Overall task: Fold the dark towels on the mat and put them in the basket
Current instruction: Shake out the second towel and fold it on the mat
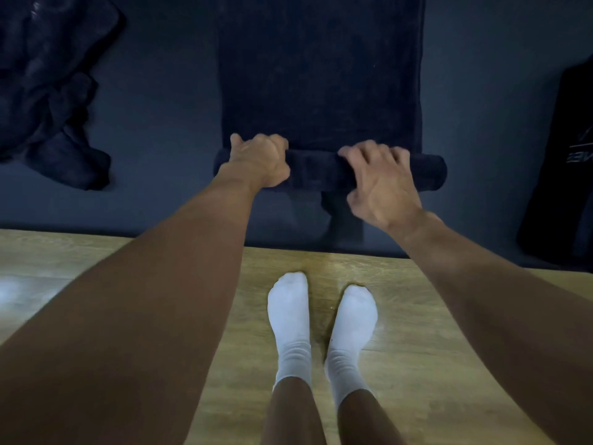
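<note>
A dark navy towel [321, 75] lies flat on the dark grey mat [160, 123], stretching away from me. Its near end is rolled into a thick roll [316, 170] lying crosswise. My left hand [260, 162] is closed over the left part of the roll. My right hand [382, 184] rests on the right part with fingers curled over its top. A crumpled heap of dark towels [48, 91] sits on the mat at the far left. No basket is in view.
A black bag-like object with pale lettering [564, 175] stands at the right edge, partly on the mat. The mat's near edge [128, 232] meets a wooden floor [417, 316], where my two feet in white socks [321, 322] stand.
</note>
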The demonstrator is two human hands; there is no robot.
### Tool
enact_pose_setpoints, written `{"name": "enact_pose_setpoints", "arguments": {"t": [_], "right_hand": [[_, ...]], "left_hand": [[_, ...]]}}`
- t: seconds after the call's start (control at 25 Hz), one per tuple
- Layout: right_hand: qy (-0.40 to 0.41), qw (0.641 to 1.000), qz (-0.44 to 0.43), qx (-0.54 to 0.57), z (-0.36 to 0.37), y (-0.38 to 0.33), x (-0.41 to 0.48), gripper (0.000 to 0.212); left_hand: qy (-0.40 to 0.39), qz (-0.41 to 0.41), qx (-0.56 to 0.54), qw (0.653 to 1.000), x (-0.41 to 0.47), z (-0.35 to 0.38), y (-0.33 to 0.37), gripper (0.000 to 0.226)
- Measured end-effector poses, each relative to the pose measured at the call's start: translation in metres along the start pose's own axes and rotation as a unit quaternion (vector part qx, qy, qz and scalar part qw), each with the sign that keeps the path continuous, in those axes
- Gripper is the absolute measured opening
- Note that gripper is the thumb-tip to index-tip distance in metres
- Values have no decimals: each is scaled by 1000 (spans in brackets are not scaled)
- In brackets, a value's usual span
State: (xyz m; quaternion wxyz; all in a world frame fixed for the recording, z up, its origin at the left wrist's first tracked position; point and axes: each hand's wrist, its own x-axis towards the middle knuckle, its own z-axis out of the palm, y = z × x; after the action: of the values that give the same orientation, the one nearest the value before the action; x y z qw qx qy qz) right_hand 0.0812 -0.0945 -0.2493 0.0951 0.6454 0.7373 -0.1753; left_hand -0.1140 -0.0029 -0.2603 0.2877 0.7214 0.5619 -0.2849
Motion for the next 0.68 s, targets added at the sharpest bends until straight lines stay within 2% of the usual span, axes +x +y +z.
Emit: {"name": "enact_pose_setpoints", "arguments": {"t": [0.04,0.12,0.2,0.28,0.32,0.4,0.48,0.52,0.56,0.68], "right_hand": [[-20,1000,-14,-14,5,-3,-3,70],[-55,998,2,-23,10,-3,5,63],[-84,996,28,-7,5,-4,24,52],[-139,989,41,17,-7,-3,43,48],[-184,982,45,27,-12,-1,51,48],[-275,959,56,45,-18,1,57,53],[-309,946,68,65,-22,-1,52,54],[-289,953,68,63,-21,-2,44,53],[-235,968,61,57,-17,-1,34,54],[-21,1000,10,20,7,-1,-11,75]], "left_hand": [[-19,-12,-25,999,3,-2,0,44],[2,-37,-94,995,0,-4,2,46],[105,-8,-89,990,-18,4,7,49],[208,75,-7,975,-39,26,11,58],[208,99,29,973,-48,36,14,66],[148,87,85,981,-57,52,19,76],[115,54,89,988,-53,56,26,66],[107,44,82,990,-47,50,30,59],[91,37,70,993,-40,43,33,54],[-18,14,0,1000,-17,16,32,42]]}}
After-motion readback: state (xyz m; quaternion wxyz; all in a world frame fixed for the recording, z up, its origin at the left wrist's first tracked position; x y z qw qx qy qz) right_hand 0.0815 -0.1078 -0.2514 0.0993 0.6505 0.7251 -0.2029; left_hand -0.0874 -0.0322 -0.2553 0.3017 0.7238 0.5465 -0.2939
